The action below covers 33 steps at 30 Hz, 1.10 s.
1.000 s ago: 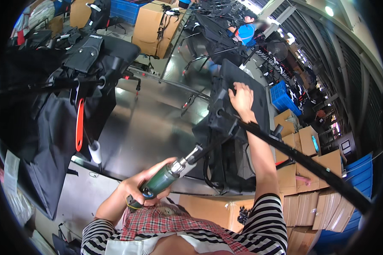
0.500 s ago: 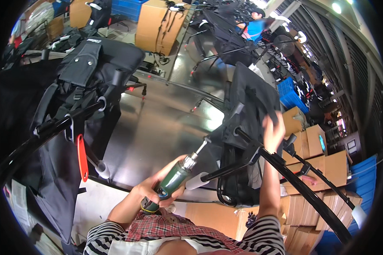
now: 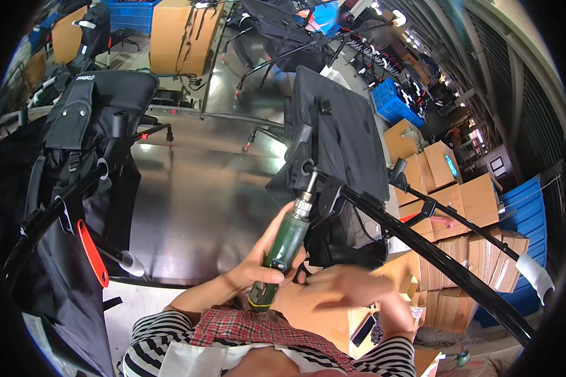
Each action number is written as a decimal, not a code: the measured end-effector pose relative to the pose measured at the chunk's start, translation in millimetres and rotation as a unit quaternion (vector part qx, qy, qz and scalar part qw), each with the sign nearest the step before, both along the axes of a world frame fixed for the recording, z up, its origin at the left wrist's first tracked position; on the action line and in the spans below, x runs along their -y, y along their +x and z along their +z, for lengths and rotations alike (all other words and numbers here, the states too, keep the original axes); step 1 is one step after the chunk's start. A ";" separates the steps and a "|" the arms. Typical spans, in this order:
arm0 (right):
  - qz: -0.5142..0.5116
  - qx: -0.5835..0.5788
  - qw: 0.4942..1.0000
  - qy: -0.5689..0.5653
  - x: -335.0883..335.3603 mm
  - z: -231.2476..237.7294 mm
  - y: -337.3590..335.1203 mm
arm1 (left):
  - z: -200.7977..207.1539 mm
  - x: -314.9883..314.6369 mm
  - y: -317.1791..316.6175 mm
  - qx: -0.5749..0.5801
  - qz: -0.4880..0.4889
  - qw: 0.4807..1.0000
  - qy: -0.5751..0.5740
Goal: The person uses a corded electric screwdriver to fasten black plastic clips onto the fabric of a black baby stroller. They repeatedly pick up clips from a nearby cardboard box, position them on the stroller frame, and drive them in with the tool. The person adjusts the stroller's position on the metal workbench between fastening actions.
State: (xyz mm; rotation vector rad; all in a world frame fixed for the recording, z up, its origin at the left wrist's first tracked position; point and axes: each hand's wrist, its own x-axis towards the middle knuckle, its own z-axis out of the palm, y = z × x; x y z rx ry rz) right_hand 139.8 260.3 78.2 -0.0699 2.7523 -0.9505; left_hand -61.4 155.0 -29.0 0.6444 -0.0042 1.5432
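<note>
My left hand (image 3: 265, 259) is wrapped round a green electric screwdriver (image 3: 284, 242), whose bit points up and away from me. The bit's tip lies in front of a joint on a black tube frame (image 3: 415, 251), and I cannot tell whether they touch. Black padded fabric (image 3: 339, 132) forms the upper part of that piece. My right hand (image 3: 343, 286) is low on the right, just beside the screwdriver's lower end, and motion smears its fingers. A similar black fabric piece with tubes (image 3: 75, 182) stands at the left, with a red strap (image 3: 93, 254) hanging from it.
A shiny metal work table (image 3: 195, 207) spans the space between the two pieces. Cardboard boxes (image 3: 446, 166) are stacked at the right, near a blue panel (image 3: 525, 220). Farther off are a blue crate (image 3: 396, 103), a tall box (image 3: 183, 38) and a person in blue (image 3: 326, 17).
My right hand has come down from the fabric toward my body. My left hand has carried the screwdriver up and right, closer to the frame joint. The whole view has shifted rightward.
</note>
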 end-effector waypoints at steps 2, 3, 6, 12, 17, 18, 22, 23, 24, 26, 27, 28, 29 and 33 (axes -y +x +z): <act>-0.137 0.009 0.990 -0.038 -55.1 21.3 -15.2 | 4.8 9.7 -6.8 0.019 0.022 0.999 -0.016; -0.281 -0.021 0.959 0.017 -71.7 41.1 -29.3 | 6.3 11.9 -7.5 0.023 0.007 1.000 -0.005; -0.208 -0.292 0.875 0.326 -183.1 21.1 -127.2 | 10.0 18.7 -8.1 0.013 0.083 0.996 -0.017; -0.073 -0.045 0.835 0.544 -264.6 -30.0 -210.7 | 15.0 27.1 3.8 -0.005 0.130 0.991 -0.020; -0.064 -0.235 0.751 0.613 -195.6 74.1 -150.8 | 19.3 40.3 19.9 -0.001 0.160 0.987 0.001; -0.082 -0.286 0.720 0.627 -162.3 108.0 -126.0 | 23.4 44.3 25.1 0.004 0.171 0.985 0.015; -0.198 -0.379 0.590 0.685 -49.2 233.8 -1.5 | 47.5 56.3 46.8 0.009 0.201 0.978 0.050; -0.194 -0.310 0.637 0.678 -34.4 253.5 40.4 | 53.5 58.3 52.5 0.007 0.204 0.977 0.061; -0.211 -0.261 0.773 0.539 -18.0 250.2 81.1 | 57.8 61.2 57.3 0.009 0.216 0.974 0.073; -0.171 -0.014 0.913 0.371 28.5 230.4 104.5 | 64.5 69.2 66.4 0.012 0.233 0.968 0.097; -0.175 0.119 0.922 0.326 39.0 201.9 115.5 | 63.2 76.1 69.4 0.005 0.248 0.963 0.108; -0.095 0.062 0.923 0.368 64.0 166.9 153.0 | 64.4 75.3 79.4 0.034 0.188 0.974 0.125; -0.046 0.025 0.965 0.255 48.4 119.2 156.7 | 63.1 88.1 83.5 0.037 0.217 0.967 0.126; -0.230 -0.076 0.968 -0.065 45.1 -21.9 186.5 | 57.4 114.9 89.3 0.016 0.180 0.971 0.154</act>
